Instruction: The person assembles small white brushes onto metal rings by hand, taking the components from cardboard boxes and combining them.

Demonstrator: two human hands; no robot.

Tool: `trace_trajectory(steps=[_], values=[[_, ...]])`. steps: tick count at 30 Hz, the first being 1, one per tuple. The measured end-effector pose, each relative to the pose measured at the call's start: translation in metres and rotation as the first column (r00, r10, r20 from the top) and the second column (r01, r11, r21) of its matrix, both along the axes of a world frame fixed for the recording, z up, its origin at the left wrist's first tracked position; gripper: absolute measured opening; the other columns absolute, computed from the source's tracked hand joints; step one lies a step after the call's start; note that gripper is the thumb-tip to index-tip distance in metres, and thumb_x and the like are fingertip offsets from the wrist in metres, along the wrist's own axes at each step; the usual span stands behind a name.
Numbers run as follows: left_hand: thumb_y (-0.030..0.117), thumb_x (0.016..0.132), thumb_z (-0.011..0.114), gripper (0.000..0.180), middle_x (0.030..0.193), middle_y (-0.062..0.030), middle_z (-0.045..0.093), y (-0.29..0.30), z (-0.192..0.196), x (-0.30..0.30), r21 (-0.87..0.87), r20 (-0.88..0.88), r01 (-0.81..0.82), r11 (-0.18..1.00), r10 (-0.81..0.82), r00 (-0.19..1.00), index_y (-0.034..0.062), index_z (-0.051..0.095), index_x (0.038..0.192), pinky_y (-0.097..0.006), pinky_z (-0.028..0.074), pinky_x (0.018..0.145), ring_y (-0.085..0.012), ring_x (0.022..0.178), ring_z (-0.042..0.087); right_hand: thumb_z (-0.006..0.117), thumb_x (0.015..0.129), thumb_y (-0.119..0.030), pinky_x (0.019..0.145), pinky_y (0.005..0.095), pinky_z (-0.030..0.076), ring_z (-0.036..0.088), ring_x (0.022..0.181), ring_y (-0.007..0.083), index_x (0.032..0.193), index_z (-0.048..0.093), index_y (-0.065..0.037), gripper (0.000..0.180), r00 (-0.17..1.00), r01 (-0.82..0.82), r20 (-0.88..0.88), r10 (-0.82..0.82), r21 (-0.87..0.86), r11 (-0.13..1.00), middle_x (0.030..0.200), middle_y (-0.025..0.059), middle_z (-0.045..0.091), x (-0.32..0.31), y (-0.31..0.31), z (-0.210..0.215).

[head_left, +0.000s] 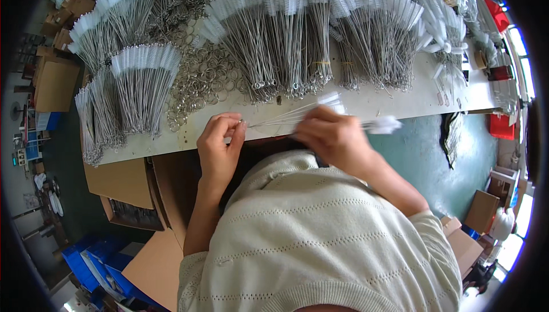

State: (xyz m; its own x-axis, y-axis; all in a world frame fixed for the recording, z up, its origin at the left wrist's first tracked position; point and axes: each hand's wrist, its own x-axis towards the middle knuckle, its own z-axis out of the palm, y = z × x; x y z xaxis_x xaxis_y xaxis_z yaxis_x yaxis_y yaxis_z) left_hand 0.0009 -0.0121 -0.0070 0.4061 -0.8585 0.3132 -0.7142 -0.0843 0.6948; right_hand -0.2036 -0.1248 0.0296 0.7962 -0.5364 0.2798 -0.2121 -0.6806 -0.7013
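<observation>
Over the table's near edge, my left hand (220,140) is closed in a pinch at the handle ends of a few thin wire straw brushes (280,118). Their stems fan out to the right toward white bristle heads. My right hand (334,138), slightly blurred, is curled around the stems near the bristles. One white bristle head (382,124) sticks out to its right, while others show just above its knuckles. Whatever lies between my left fingertips is too small to make out.
Thick bundles of straw brushes (286,38) stand along the back of the white table (223,119), with more bundles (143,83) at left. Loose metal rings (203,78) lie heaped between them. An open cardboard box (123,183) is below left. Bagged brushes (446,32) sit at far right.
</observation>
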Motion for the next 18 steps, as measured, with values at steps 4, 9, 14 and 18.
trace_trajectory(steps=[4,9,14,18], values=[[0.0,0.085,0.06,0.003,0.093,-0.0096,0.065,-0.004,0.028,0.006,-0.1,-0.534,0.055,0.993,-0.1,0.84,-0.0017,0.057,0.084,-0.025,0.054,0.063,-0.0128,0.074,0.065,0.065,0.078,-0.012,0.058,0.033,0.05,0.062,0.068,0.0241,0.083,0.064,-0.006,0.008,0.993,-0.099,-0.072,0.098,0.0,0.995,0.088,0.0063,0.062,0.053,0.01,-0.002],[0.003,0.08,0.066,0.011,0.094,-0.0122,0.064,-0.011,0.07,0.029,-0.214,-0.366,0.296,0.931,-0.358,0.859,0.0005,0.062,0.089,-0.023,0.051,0.064,-0.0143,0.076,0.064,0.062,0.082,-0.01,0.062,0.0288,0.048,0.062,0.071,0.0174,0.087,0.063,-0.002,0.01,0.958,-0.247,-0.046,0.284,0.379,0.892,0.083,0.0066,0.064,0.051,-0.014,0.035],[-0.005,0.074,0.065,0.019,0.097,-0.0147,0.062,-0.021,0.085,0.034,-0.339,-0.362,0.504,0.794,-0.605,0.709,0.0037,0.066,0.091,-0.024,0.05,0.064,-0.0151,0.075,0.061,0.059,0.089,-0.015,0.069,0.0237,0.044,0.057,0.077,0.009,0.091,0.061,0.005,0.02,0.893,-0.375,0.147,0.426,0.765,0.523,0.081,0.0056,0.064,0.041,-0.029,0.053],[-0.008,0.074,0.063,0.021,0.096,-0.0152,0.061,-0.028,0.089,0.035,-0.324,-0.334,0.539,0.777,-0.628,0.703,0.002,0.065,0.092,-0.025,0.052,0.064,-0.018,0.078,0.064,0.06,0.089,-0.017,0.069,0.0229,0.043,0.055,0.077,0.0073,0.091,0.062,0.004,0.021,0.904,-0.354,0.162,0.396,0.802,0.481,0.081,0.0035,0.063,0.039,-0.031,0.056]])
